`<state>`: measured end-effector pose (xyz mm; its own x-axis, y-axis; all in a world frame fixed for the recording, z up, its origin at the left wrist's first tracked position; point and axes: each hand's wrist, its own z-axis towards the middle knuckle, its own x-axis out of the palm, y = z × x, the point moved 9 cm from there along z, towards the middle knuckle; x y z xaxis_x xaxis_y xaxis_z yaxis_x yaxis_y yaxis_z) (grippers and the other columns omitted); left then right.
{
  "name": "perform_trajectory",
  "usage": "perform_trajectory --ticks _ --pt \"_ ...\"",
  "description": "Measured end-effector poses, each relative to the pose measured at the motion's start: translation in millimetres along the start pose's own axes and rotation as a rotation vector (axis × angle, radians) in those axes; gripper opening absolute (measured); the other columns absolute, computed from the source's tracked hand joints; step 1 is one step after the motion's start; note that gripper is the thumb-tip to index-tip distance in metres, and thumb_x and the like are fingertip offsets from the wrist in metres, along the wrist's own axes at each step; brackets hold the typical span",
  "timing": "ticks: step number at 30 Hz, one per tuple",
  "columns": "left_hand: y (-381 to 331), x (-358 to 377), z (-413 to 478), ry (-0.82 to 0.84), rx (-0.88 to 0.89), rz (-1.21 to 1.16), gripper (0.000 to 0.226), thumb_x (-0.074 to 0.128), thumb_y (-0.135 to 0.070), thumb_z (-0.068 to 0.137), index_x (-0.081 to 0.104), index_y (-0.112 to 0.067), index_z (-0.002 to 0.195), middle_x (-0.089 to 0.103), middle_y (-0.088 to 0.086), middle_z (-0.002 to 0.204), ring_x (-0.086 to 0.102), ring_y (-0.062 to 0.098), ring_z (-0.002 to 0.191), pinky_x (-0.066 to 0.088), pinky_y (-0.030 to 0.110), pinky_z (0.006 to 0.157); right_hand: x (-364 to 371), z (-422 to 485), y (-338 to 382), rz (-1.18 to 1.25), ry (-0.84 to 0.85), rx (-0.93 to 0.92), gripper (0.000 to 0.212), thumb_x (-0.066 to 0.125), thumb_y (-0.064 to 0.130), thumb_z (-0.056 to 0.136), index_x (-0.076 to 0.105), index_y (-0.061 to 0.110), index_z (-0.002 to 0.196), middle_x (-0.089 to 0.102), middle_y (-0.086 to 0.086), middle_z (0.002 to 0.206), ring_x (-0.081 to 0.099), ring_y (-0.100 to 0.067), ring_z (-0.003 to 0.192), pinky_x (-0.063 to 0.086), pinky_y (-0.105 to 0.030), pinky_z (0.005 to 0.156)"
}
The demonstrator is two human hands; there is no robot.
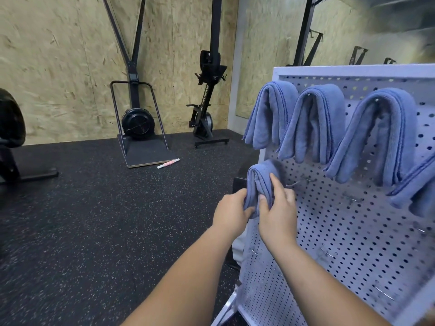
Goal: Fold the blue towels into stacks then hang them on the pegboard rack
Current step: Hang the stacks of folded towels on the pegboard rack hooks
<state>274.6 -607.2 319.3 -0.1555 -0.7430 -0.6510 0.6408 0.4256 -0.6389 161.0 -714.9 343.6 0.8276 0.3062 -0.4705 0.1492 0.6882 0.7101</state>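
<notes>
While both hands are on it, the towel [261,182] stands as a narrow upside-down U at the lower left of the pegboard [353,243]. Its rounded fold is on top and its free ends point down. Its long axis runs nearly upright, leaning with the tilt of the board.

The fold lies above and a little beyond the grip, since both hands hold the lower half. The left hand [231,214] curls round the outer leg near the bottom edge, on the side away from the board. The right hand [277,215] holds the inner leg, with its thumb on the front and its forefinger laid up along the cloth towards the fold. Neither hand is nearer than the other; they flank the towel, and the right is the one against the board.

A bare peg [293,184] juts out just right of the fold, at about its height. Whether the fold already sits on a peg of its own I cannot tell, as the cloth hides it. If it does not, the move would probably be a short lift and a shift rightwards, keeping the fold uppermost so that the two legs fall either side.

Three hung towels [315,123] drape over pegs in the row above, the same way up. A fourth towel [416,191] shows at the right edge.
</notes>
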Motion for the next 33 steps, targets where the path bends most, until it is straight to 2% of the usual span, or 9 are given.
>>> perform_trajectory --ticks 4,5,8,10,14,18,21,25,33 --pt "11 0 -16 0.037 -0.021 0.024 0.019 0.076 -0.029 0.092 0.059 -0.032 0.101 0.068 -0.013 0.088 0.064 0.016 0.079 0.054 0.038 0.071 0 -12 3 -0.026 0.028 0.014 0.063 0.06 0.033 0.103 0.035 0.035 0.161 0.042 0.004 0.134 0.055 -0.019 0.115 0.052 -0.043 0.089" --pt "16 0 -22 0.044 -0.035 0.021 0.021 0.076 -0.031 0.093 0.062 -0.034 0.108 0.07 -0.014 0.095 0.066 0.015 0.084 0.056 0.039 0.075 0 -17 3 -0.046 0.035 0.014 0.064 0.061 0.033 0.102 0.034 0.033 0.161 0.04 0.003 0.135 0.054 -0.02 0.118 0.052 -0.042 0.089" --pt "37 -1 -47 0.053 -0.101 0.021 0.045 0.075 -0.038 0.094 0.061 -0.037 0.136 0.07 -0.012 0.121 0.067 0.015 0.105 0.057 0.041 0.09 2 -34 5 -0.125 0.065 0.007 0.071 0.066 0.03 0.099 0.032 0.029 0.162 0.038 0.001 0.136 0.048 -0.024 0.127 0.05 -0.04 0.091" --pt "54 -4 -67 0.072 -0.152 0.043 0.051 0.074 -0.039 0.096 0.057 -0.036 0.144 0.067 -0.01 0.128 0.065 0.016 0.114 0.056 0.042 0.096 5 -49 6 -0.169 0.086 0.013 0.073 0.068 0.027 0.098 0.032 0.028 0.162 0.039 -0.001 0.136 0.044 -0.025 0.127 0.047 -0.038 0.088" --pt "93 -13 -118 0.107 -0.221 0.108 0.049 0.07 -0.038 0.099 0.055 -0.036 0.145 0.064 -0.008 0.13 0.062 0.019 0.118 0.054 0.042 0.098 26 -90 6 -0.263 0.185 -0.057 0.076 0.068 0.025 0.096 0.031 0.03 0.162 0.038 0.0 0.134 0.042 -0.022 0.122 0.049 -0.038 0.09" --pt "144 -19 -181 0.15 -0.312 0.159 0.049 0.067 -0.038 0.101 0.053 -0.034 0.148 0.062 -0.005 0.134 0.061 0.023 0.122 0.054 0.043 0.1 64 -141 -8 -0.384 0.38 -0.112 0.073 0.067 0.032 0.096 0.031 0.031 0.16 0.037 0.003 0.133 0.04 -0.021 0.122 0.052 -0.041 0.09" --pt "191 -22 -233 0.211 -0.409 0.204 0.05 0.065 -0.039 0.102 0.051 -0.032 0.15 0.06 -0.002 0.137 0.059 0.026 0.126 0.054 0.045 0.101 100 -187 -22 -0.494 0.547 -0.146 0.069 0.065 0.039 0.097 0.036 0.029 0.159 0.04 -0.002 0.14 0.041 -0.024 0.128 0.048 -0.042 0.101" --pt "250 -27 -301 0.252 -0.577 0.232 0.048 0.062 -0.041 0.103 0.052 -0.028 0.149 0.057 0.002 0.138 0.056 0.029 0.126 0.053 0.045 0.1 151 -250 -46 -0.642 0.815 -0.152 0.07 0.059 0.051 0.1 0.032 0.03 0.162 0.037 -0.006 0.155 0.037 -0.029 0.14 0.041 -0.042 0.114" --pt "339 -36 -409 0.326 -0.895 0.253 0.05 0.064 -0.041 0.099 0.054 -0.029 0.146 0.054 0.007 0.147 0.054 0.031 0.135 0.049 0.044 0.108 243 -354 -76 -0.729 1.266 -0.105 0.069 0.06 0.053 0.098 0.036 0.031 0.159 0.04 -0.007 0.154 0.039 -0.033 0.142 0.043 -0.043 0.114"
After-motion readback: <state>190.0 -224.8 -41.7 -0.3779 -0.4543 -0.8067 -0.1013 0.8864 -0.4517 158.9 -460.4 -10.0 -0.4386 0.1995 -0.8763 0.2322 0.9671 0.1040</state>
